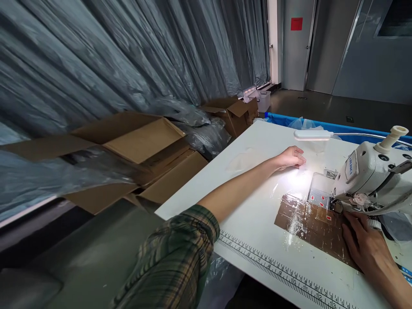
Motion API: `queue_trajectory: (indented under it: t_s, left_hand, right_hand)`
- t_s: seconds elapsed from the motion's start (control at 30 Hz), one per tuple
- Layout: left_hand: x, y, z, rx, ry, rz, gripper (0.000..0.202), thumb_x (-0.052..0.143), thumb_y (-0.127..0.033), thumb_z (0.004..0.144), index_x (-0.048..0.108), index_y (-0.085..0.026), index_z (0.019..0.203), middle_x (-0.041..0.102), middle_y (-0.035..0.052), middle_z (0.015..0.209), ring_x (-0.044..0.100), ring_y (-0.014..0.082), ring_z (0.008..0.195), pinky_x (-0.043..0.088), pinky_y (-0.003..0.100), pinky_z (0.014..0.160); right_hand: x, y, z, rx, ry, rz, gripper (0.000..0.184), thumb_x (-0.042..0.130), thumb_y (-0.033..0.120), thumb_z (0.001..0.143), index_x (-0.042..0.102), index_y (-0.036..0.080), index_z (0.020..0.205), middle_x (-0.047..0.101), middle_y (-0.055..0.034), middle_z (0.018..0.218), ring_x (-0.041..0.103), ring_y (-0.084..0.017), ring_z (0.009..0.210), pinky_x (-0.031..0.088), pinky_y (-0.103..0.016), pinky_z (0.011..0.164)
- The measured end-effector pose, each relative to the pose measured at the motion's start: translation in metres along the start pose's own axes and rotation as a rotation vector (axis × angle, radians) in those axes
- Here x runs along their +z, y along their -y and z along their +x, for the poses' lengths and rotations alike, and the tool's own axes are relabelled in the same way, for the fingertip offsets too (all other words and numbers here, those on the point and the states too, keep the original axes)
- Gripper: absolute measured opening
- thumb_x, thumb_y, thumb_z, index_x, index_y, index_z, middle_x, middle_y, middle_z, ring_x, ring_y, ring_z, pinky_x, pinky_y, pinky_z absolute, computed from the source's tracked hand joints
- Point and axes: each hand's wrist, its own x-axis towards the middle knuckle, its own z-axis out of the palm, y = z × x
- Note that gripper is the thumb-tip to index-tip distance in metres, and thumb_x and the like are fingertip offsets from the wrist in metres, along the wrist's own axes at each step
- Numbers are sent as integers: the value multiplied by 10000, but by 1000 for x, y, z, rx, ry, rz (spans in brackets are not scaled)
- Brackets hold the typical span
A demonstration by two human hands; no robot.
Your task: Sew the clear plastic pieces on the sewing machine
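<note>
My left hand (290,158) is stretched across the white table, under the lamp's bright spot. Its fingers are loosely bent and a little apart, and I make out nothing in them. My right hand (367,242) rests beside the sewing machine (357,171), fingers extended toward the needle area. Beneath those fingers lies the end of a brown board (309,223) covered with shiny clear tape. Small red arrow marks show on the clear plate (318,198) near the needle. The right fingertips are partly hidden by the machine head.
A lamp (313,135) on a flexible neck hangs over the white table (257,197). A printed ruler (277,270) runs along the near edge. Open cardboard boxes (144,141) and plastic wrap stand left of the table. Blue material (280,120) lines the far edge.
</note>
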Motion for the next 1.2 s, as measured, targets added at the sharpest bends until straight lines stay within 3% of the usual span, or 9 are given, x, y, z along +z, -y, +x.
queue_trajectory:
  t_s: [0.17, 0.27, 0.4, 0.5, 0.63, 0.73, 0.87, 1.07, 1.2]
  left_hand:
    - [-12, -4, -14, 32, -103, 104, 586, 771, -163, 743, 514, -143, 1270, 610, 162, 1295, 686, 213, 997, 570, 371, 897]
    - [-33, -4, -34, 87, -207, 214, 457, 735, -224, 768, 594, -179, 1201, 573, 111, 1331, 637, 228, 1091, 497, 396, 1016]
    - [-64, 7, -78, 106, -309, 443, 139, 619, -292, 858, 675, -182, 921, 664, 56, 1062, 643, 201, 951, 496, 354, 919]
    - [-75, 20, -113, 91, -235, 491, 220, 617, -375, 861, 644, -192, 743, 645, 20, 835, 611, 181, 784, 487, 331, 800]
    - [-69, 38, -143, 90, -77, 472, 250, 723, -427, 764, 624, -198, 744, 611, 20, 928, 600, 175, 812, 487, 313, 777]
    - [-59, 45, -148, 68, -141, 417, 217, 673, -363, 811, 581, -195, 708, 588, 34, 1008, 609, 183, 889, 498, 338, 862]
    - [-52, 47, -146, 51, -198, 347, 250, 648, -329, 835, 543, -194, 653, 588, 34, 989, 603, 174, 853, 505, 349, 878]
    - [-54, 50, -147, 41, -187, 292, 249, 601, -316, 863, 566, -176, 661, 601, 55, 1051, 605, 150, 830, 510, 319, 818]
    - [-53, 49, -150, 39, -179, 279, 266, 602, -341, 865, 571, -177, 659, 592, 65, 1092, 618, 162, 886, 515, 329, 855]
  right_hand:
    - [1, -15, -1, -55, 87, 48, 405, 385, 345, 1024, 611, 214, 1334, 626, -176, 1175, 697, -240, 739, 611, -394, 610]
    - [2, -16, -1, -77, 61, 46, 406, 397, 345, 1020, 614, 192, 1327, 629, -177, 1164, 696, -245, 757, 600, -383, 603]
    - [3, -7, 1, -67, -34, 26, 404, 373, 348, 1017, 658, 167, 1238, 651, -178, 1135, 685, -258, 767, 592, -390, 597]
    - [1, -1, 2, -13, -75, 32, 407, 351, 344, 1008, 679, 179, 1184, 673, -168, 1096, 683, -290, 830, 605, -436, 654]
    - [-1, -2, 5, -6, -45, 70, 398, 389, 378, 989, 686, 195, 1180, 689, -160, 1059, 692, -297, 843, 613, -435, 657]
    - [0, -6, 6, 6, -50, 64, 395, 408, 424, 978, 703, 204, 1119, 697, -157, 1048, 697, -300, 808, 607, -430, 613]
    - [1, -8, 7, 41, -71, 74, 375, 432, 451, 957, 709, 227, 1074, 707, -141, 1046, 693, -305, 805, 603, -443, 617]
    - [1, -8, 6, 19, -78, 99, 416, 387, 457, 973, 705, 214, 1085, 698, -160, 1036, 686, -335, 892, 608, -486, 682]
    - [2, -8, 5, 16, -72, 80, 432, 374, 448, 988, 700, 205, 1134, 697, -158, 1000, 692, -328, 868, 608, -481, 679]
